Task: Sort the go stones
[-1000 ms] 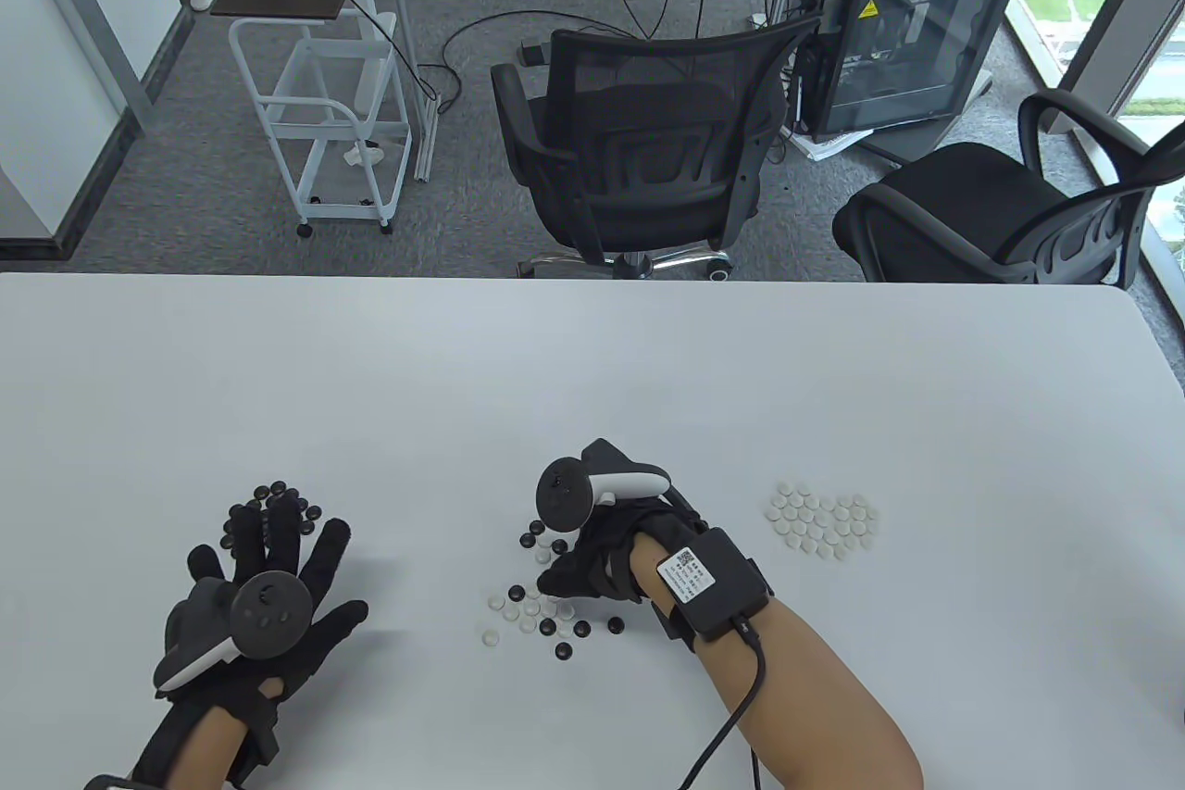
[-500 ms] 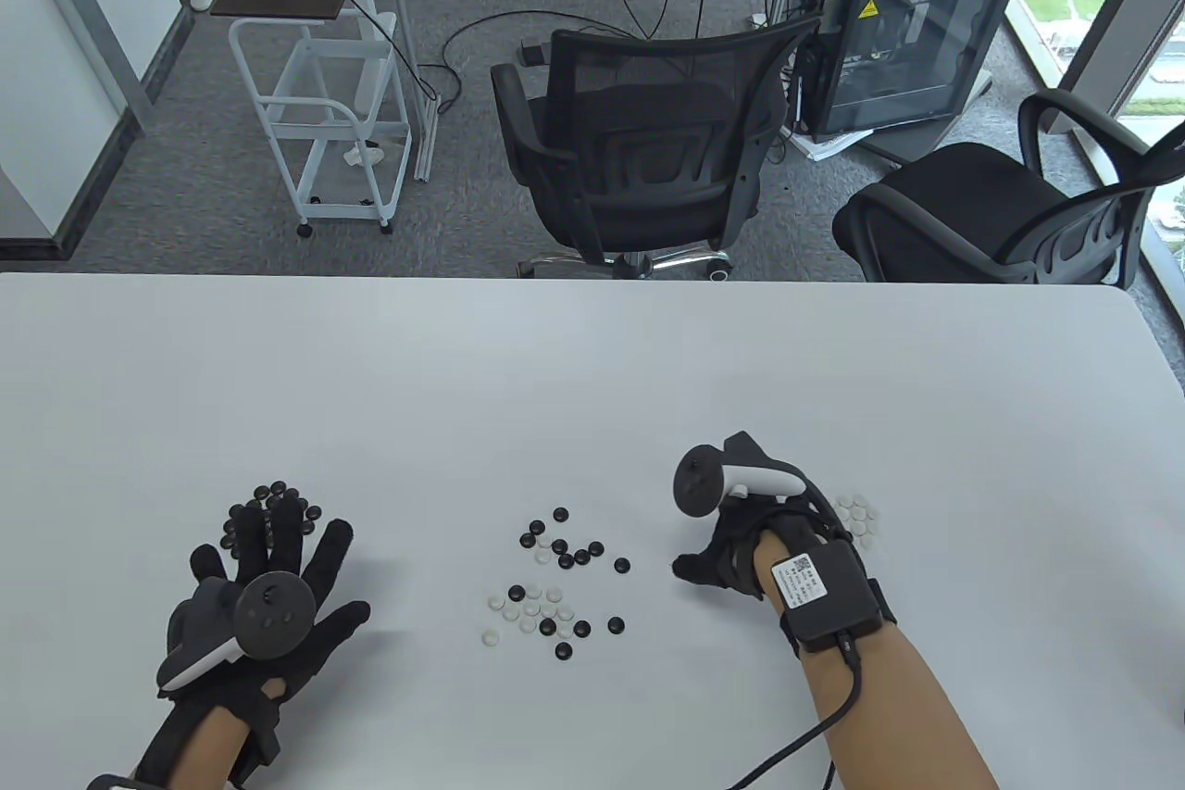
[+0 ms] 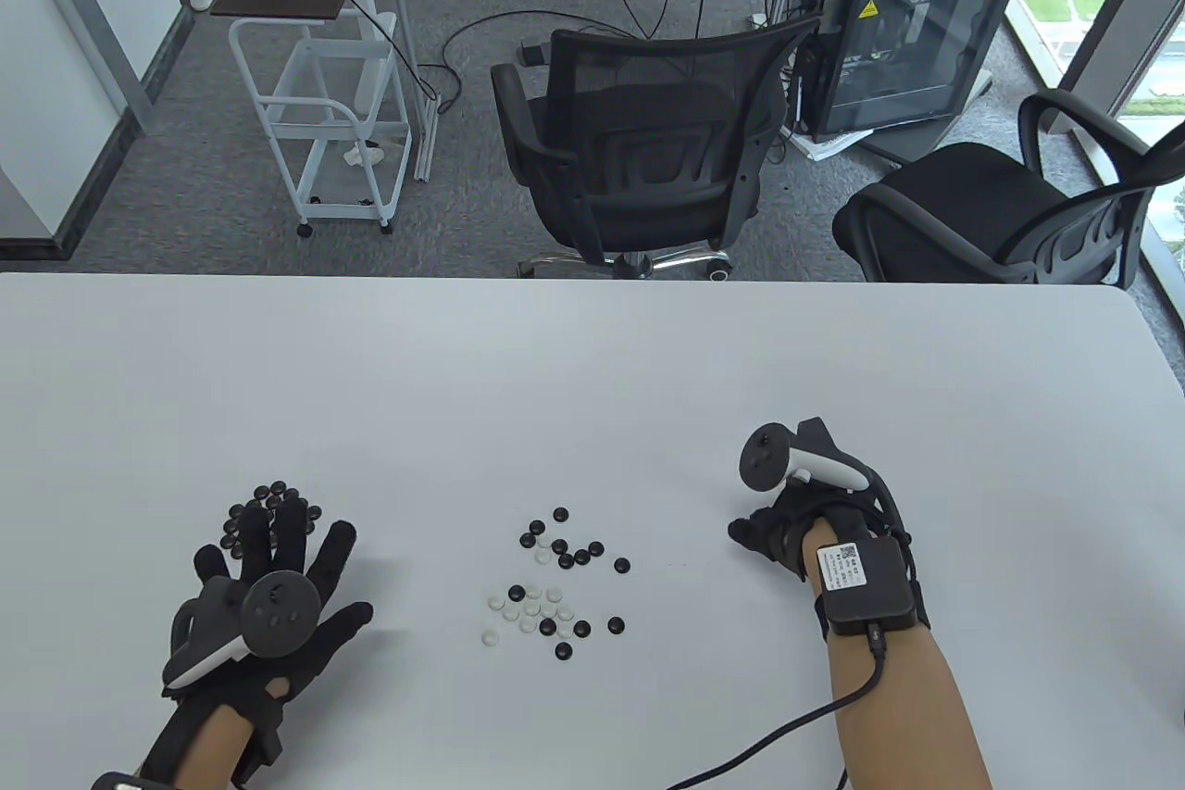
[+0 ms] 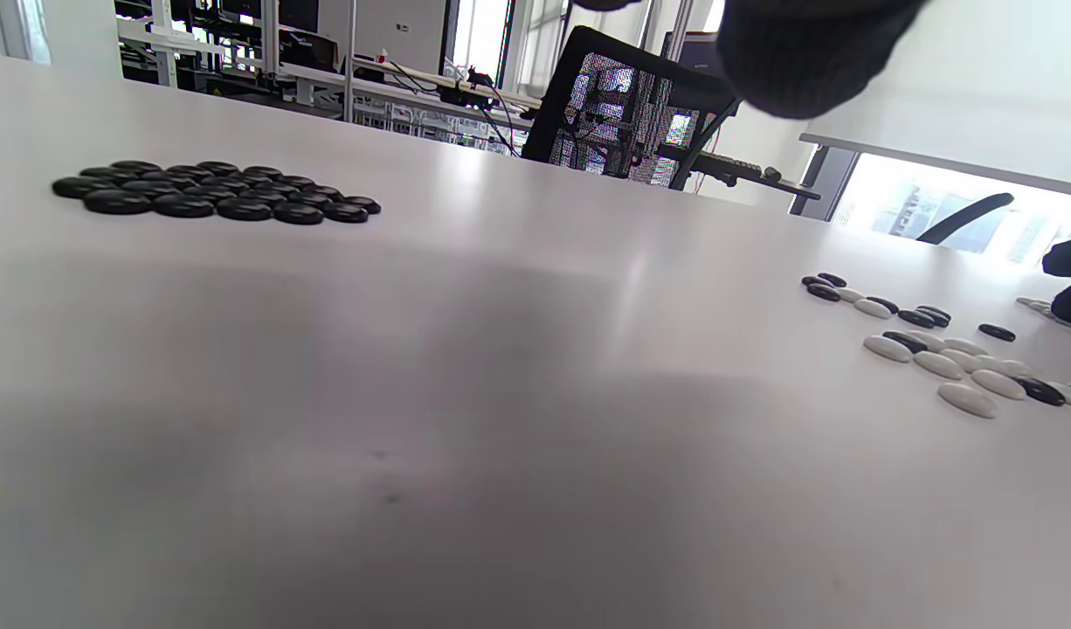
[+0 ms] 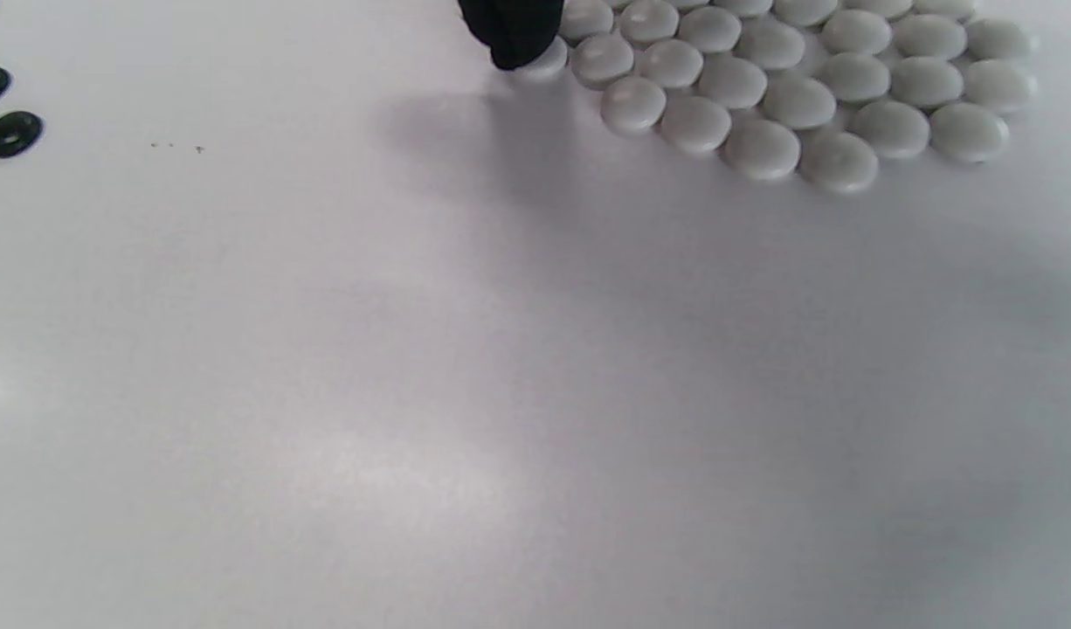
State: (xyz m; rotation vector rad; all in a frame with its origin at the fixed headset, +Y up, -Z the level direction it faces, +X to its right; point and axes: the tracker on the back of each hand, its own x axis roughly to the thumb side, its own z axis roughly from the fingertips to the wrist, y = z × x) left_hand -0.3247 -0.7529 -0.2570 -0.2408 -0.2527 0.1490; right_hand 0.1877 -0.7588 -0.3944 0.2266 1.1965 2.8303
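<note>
The mixed stones [image 3: 555,582] lie mid-bench, small, smooth, hard and likely slippery, best pinched at the rim, while the left hand [image 3: 268,591] lies spread by the black pile [image 4: 212,188] and a right hand [image 3: 787,526] fingertip [image 5: 514,31] touches one white stone [image 5: 544,61].

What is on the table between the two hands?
A mixed heap of black and white stones lies between the left hand and right hand, clearest in the table view.

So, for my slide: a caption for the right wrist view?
Gloved fingertip sets a white stone against the sorted white cluster.
</note>
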